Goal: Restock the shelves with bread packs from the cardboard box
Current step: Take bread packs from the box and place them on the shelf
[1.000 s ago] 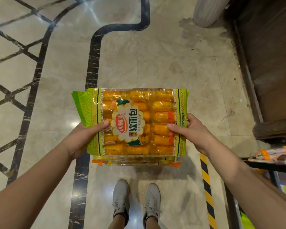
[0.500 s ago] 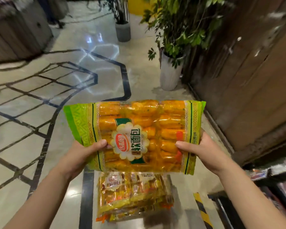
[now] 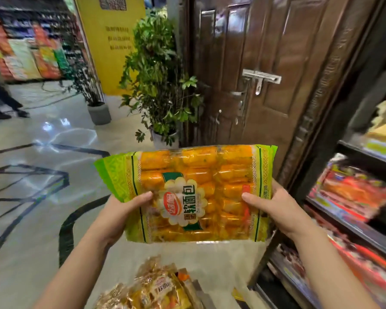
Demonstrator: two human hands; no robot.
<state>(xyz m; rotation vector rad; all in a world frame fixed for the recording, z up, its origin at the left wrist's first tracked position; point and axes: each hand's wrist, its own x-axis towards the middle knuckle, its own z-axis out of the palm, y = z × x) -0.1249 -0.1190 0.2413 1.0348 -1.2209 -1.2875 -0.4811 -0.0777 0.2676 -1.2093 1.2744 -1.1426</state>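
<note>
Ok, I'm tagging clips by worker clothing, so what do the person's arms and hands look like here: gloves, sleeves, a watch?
Both are bare. The left hand and right hand wear no gloves, and neither wrist shows a watch or band. No sleeve shows on either forearm down to the frame's edge. Most fingers are hidden behind the bread pack, so rings cannot be told.

Left hand [image 3: 118, 216] and right hand [image 3: 281, 210] level, thumbs [image 3: 142, 196] on top, forearms [image 3: 76, 266] outstretched.
</note>
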